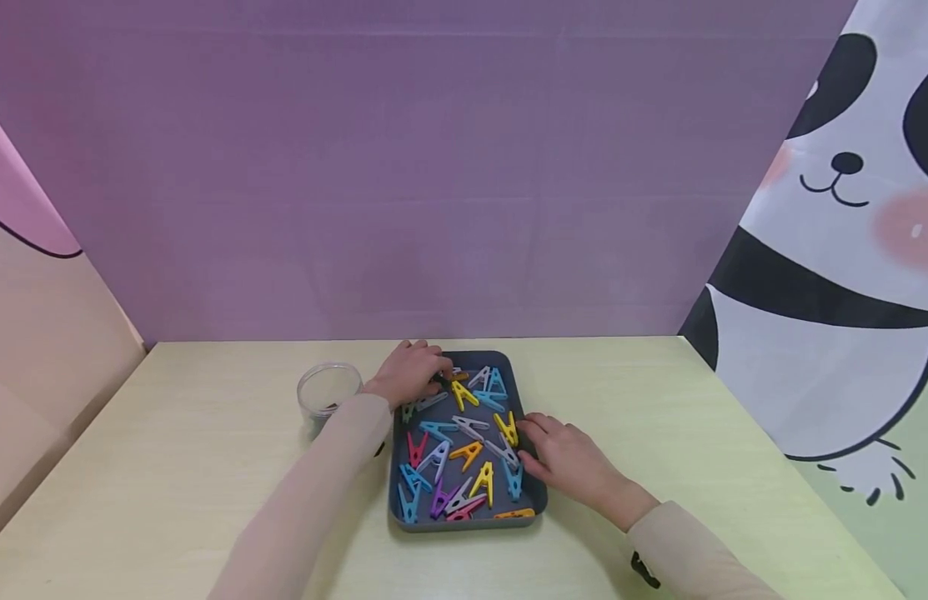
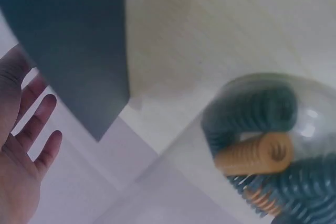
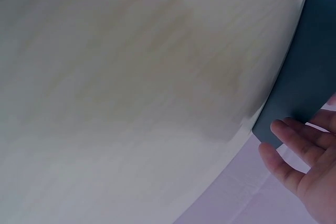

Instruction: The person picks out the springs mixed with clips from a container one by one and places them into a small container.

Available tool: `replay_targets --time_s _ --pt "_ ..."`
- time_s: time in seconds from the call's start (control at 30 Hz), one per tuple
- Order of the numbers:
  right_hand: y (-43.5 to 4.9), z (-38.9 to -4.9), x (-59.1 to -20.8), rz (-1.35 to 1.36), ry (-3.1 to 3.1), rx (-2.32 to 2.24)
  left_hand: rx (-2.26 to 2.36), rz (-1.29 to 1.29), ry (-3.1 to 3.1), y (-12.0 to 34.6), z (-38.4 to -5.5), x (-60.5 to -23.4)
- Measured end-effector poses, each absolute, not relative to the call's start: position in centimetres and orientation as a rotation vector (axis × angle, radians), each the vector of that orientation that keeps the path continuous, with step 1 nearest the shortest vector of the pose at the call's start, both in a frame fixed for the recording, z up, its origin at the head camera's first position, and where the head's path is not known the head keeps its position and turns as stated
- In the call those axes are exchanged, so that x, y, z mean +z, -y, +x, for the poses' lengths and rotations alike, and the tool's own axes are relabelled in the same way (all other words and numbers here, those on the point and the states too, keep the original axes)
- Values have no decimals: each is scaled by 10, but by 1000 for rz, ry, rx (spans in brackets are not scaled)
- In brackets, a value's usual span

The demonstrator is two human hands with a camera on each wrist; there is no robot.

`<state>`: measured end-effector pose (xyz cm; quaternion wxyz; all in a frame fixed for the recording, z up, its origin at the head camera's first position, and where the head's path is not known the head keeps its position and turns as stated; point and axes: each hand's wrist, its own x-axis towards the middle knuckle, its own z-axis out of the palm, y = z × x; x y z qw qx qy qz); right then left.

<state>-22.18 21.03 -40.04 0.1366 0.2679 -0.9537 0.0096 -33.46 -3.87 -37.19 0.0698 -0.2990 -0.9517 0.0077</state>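
Observation:
A dark grey tray (image 1: 467, 527) holds several clothespins (image 1: 466, 452) in yellow, blue, purple, red and grey. My left hand (image 1: 407, 372) reaches over its far left corner, fingertips at a small dark piece (image 1: 439, 381); I cannot tell whether they pinch it. Seen from the left wrist, the thumb side of this hand is hidden behind the tray wall (image 2: 79, 51). On the tray's right edge rests my right hand (image 1: 572, 462), fingers loosely extended. The right wrist view shows its fingertips (image 3: 281, 127) against the tray's outer wall (image 3: 299, 77).
Left of the tray, close by the left forearm, stands a clear round jar (image 1: 330, 385). Dark green and orange coiled pieces (image 2: 257, 153) lie inside it. The pale wooden table (image 1: 231, 417) ends at a purple backdrop (image 1: 403, 183).

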Motion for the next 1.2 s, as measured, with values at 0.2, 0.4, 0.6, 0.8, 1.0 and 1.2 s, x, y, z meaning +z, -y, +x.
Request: replay_targets --time_s 0.2,0.4,0.6,0.8,1.0,1.2 --pt "-210 -222 -401 770 2762 29 66 -929 2830 40 -327 -362" --pt "-210 -222 -401 762 2769 31 106 -941 2815 44 -317 -348" --pt "-210 -222 -400 757 2782 31 156 -934 2801 50 -306 -336" --pt "-211 -221 -400 756 2782 34 163 -943 2776 61 -296 -328" --pt "-211 -221 -400 761 2768 38 166 -939 2701 79 -288 -323" --pt "-212 -223 -402 771 2756 25 147 -891 2700 98 -277 -315"
